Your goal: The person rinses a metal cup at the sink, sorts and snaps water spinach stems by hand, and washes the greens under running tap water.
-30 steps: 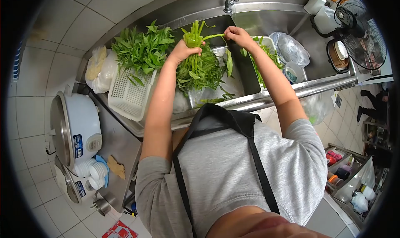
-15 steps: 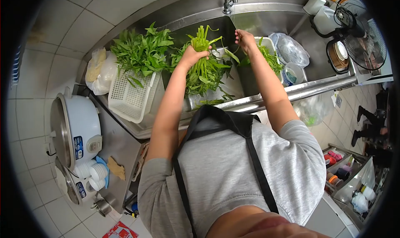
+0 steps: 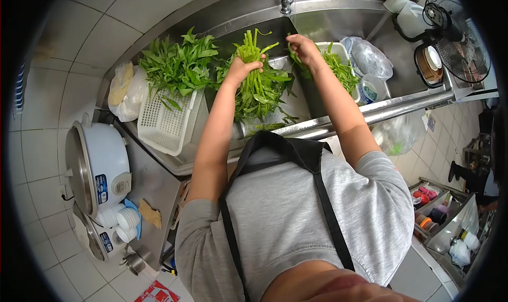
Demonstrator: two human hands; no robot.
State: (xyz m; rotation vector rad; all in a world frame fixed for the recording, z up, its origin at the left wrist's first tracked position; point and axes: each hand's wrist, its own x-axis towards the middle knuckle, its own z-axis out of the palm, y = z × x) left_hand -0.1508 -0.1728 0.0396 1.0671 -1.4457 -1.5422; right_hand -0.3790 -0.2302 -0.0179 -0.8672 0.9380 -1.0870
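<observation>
Greens (image 3: 262,93) @ stnls sink (image 3: 338,26), tiled wall (image 3: 39,151).

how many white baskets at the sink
2: one basket left of the left hand, another basket right of the right hand; more may be hidden.

One bunch of leafy greens (image 3: 260,93) is held by the stems in the left hand (image 3: 246,70); one green sprig (image 3: 294,57) is pinched in the right hand (image 3: 307,52). Loose greens (image 3: 180,64) are heaped on a perforated white basket (image 3: 163,123). One tub (image 3: 369,92) is placed at right.
</observation>
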